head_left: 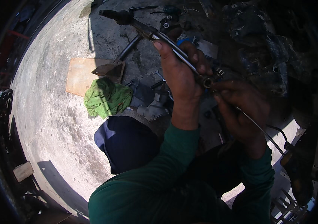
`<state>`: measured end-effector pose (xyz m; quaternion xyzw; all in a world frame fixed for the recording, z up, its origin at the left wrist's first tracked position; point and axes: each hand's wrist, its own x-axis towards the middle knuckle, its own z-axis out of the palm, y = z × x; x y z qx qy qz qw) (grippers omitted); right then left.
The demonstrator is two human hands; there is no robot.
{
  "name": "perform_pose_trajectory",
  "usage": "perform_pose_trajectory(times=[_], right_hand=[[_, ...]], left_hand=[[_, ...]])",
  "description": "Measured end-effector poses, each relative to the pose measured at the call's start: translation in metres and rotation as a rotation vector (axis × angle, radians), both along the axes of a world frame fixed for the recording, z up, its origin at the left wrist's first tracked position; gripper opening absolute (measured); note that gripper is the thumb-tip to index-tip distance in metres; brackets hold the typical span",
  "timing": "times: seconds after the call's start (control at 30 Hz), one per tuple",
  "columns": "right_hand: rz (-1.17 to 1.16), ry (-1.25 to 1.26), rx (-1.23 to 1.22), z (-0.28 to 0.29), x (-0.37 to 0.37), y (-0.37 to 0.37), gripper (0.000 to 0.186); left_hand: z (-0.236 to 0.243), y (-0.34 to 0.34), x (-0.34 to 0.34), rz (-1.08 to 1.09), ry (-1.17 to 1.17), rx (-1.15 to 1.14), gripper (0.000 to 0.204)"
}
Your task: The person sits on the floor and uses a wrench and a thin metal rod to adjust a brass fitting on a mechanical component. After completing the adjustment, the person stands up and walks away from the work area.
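Note:
My left hand (181,71) is closed around a long chrome metal tube (166,41) with a dark grip at its far end (116,15); the tube slants from upper left down to its open end (207,83). My right hand (241,108) pinches a thin steel cable (258,128) right at that open end. The cable trails down and to the right toward a dark fitting (287,146). Both forearms wear green sleeves.
On the concrete floor lie a green rag (106,98), a flat brown board (82,76) with a metal bracket (108,69), a grey metal part (153,109) and dark tools (166,20). My dark-clad knee (127,143) is below. Dark machinery parts (267,48) fill the upper right.

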<state>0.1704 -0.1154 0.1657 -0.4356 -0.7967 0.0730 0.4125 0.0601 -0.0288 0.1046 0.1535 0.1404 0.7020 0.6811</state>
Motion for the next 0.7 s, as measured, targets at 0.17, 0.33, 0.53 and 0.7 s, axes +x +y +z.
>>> perform_pose_trajectory(times=[0.17, 0.33, 0.53, 0.7], right_hand=[[0.003, 0.0, 0.003, 0.0002, 0.0002, 0.0, 0.024], [-0.014, -0.015, 0.005, -0.0005, 0.0012, -0.0006, 0.022], [-0.034, 0.132, -0.09, -0.0033, 0.0033, -0.0015, 0.016], [-0.044, 0.101, -0.095, 0.0004, 0.0035, -0.0003, 0.017]], left_hand=[[-0.0009, 0.0007, -0.0002, -0.008, -0.006, 0.013, 0.074], [0.0003, -0.0002, 0.0001, -0.008, -0.003, -0.003, 0.073], [-0.0021, 0.0, -0.0014, -0.068, 0.054, -0.002, 0.075], [-0.0065, 0.0033, -0.0015, -0.099, 0.064, -0.019, 0.074]])
